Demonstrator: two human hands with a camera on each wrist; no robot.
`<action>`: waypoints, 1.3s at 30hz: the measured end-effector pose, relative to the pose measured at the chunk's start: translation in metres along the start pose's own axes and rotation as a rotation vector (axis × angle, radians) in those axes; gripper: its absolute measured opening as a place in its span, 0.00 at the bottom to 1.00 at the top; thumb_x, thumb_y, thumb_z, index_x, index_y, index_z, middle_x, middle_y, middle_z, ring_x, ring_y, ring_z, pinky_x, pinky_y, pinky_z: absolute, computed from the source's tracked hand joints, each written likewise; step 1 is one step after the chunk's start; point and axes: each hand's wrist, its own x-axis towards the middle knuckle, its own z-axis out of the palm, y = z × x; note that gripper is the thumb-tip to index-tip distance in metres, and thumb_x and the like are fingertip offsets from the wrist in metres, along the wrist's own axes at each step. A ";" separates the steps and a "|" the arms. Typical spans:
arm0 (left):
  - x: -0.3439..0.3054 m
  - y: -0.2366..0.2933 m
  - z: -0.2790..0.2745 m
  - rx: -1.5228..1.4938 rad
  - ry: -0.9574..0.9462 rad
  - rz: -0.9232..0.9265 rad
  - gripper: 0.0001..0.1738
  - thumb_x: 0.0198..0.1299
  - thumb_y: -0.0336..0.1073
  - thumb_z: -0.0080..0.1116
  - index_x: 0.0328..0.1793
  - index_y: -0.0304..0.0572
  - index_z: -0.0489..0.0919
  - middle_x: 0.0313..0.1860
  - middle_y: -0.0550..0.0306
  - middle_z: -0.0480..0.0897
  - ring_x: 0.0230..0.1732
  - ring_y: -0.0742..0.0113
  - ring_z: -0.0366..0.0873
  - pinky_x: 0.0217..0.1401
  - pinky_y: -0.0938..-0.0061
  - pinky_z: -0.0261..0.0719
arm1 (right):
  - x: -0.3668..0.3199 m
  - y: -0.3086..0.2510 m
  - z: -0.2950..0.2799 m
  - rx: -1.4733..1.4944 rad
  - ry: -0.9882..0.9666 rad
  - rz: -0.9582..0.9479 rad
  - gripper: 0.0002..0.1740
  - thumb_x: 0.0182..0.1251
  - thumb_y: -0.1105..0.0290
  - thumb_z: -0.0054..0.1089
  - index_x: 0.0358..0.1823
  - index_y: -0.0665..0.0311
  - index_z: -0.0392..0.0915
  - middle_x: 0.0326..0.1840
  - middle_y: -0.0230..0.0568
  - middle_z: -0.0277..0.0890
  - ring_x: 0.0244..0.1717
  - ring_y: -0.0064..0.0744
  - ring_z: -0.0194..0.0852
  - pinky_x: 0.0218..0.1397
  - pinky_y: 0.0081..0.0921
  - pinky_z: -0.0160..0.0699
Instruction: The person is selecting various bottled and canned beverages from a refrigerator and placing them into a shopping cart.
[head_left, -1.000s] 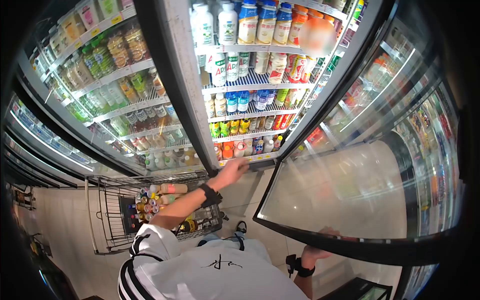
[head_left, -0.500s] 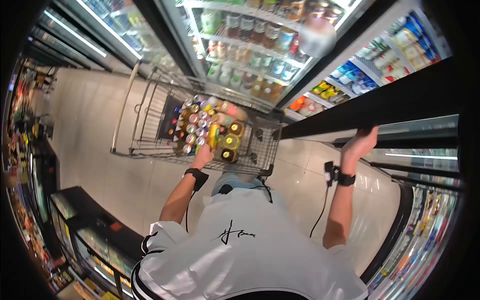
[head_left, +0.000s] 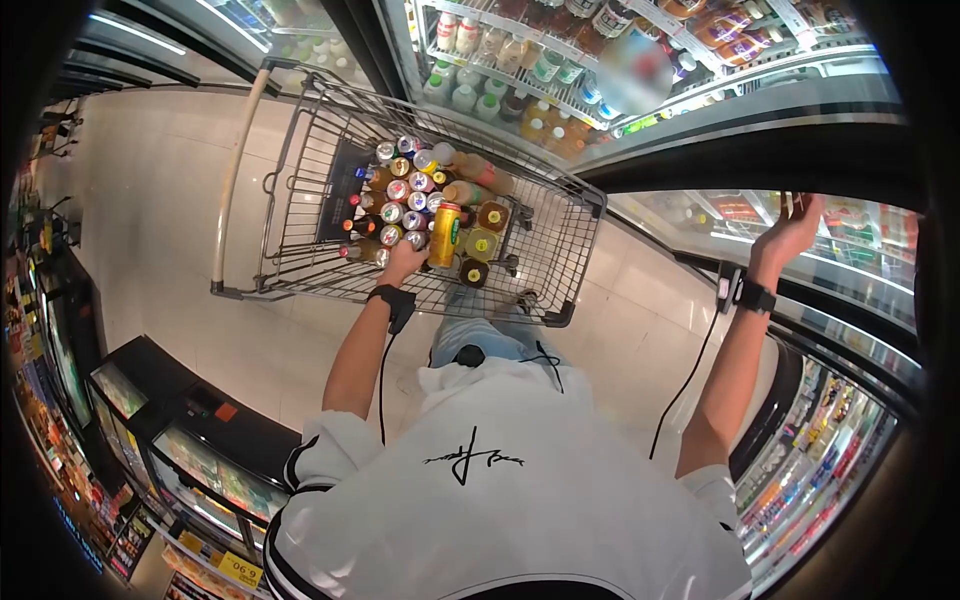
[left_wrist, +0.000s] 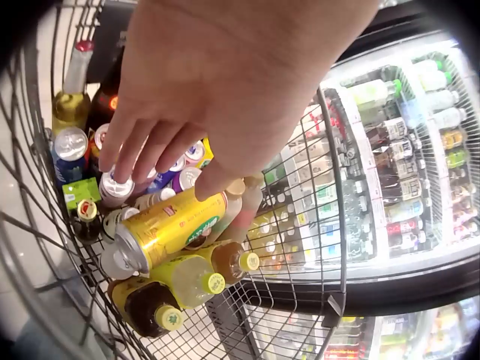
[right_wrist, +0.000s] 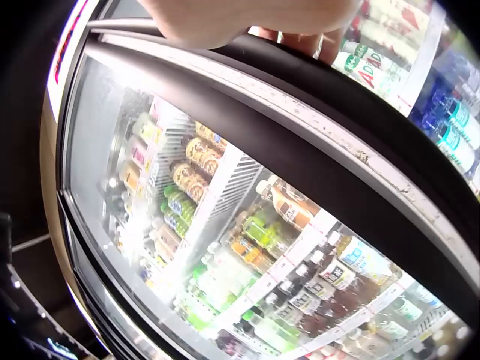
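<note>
My left hand hovers low over the drinks in the shopping cart, its fingers loosely extended above the can tops. In the left wrist view a yellow drink can lies on its side across other drinks, with my thumb right at one end. Three bottles with yellow caps stand beside it. My right hand presses on the dark frame of a glass cooler door. In the right wrist view its fingertips show past the frame's black edge.
The wire shopping cart stands by the lit cooler, with several cans and bottles packed inside. Cooler shelves of bottled drinks line the far side. A low display case is at the lower left.
My left hand has come down from near the shelves to the cart, and the yellow can now lies on the drinks. My right hand has moved up with the cooler door, which has swung further round.
</note>
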 end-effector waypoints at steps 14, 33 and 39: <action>0.094 0.044 0.085 0.109 -0.013 -0.111 0.43 0.44 0.49 0.73 0.58 0.29 0.65 0.56 0.30 0.77 0.59 0.37 0.78 0.62 0.54 0.77 | -0.245 0.025 -0.135 -0.576 -0.289 0.782 0.18 0.75 0.66 0.49 0.55 0.72 0.76 0.50 0.51 0.81 0.48 0.41 0.83 0.52 0.34 0.83; -0.075 0.202 -0.005 -0.252 -0.052 0.366 0.30 0.46 0.37 0.77 0.53 0.33 0.75 0.44 0.52 0.84 0.44 0.66 0.83 0.47 0.71 0.81 | -0.286 0.038 -0.117 -0.282 -0.750 0.861 0.18 0.70 0.68 0.59 0.58 0.66 0.74 0.49 0.44 0.81 0.46 0.30 0.82 0.49 0.25 0.79; -0.236 0.324 -0.023 -0.353 -0.030 0.600 0.26 0.49 0.36 0.77 0.50 0.33 0.76 0.37 0.59 0.82 0.37 0.75 0.78 0.39 0.77 0.77 | -0.264 -0.036 -0.087 0.195 -1.050 0.844 0.42 0.65 0.67 0.68 0.75 0.60 0.53 0.68 0.49 0.68 0.62 0.34 0.74 0.62 0.33 0.75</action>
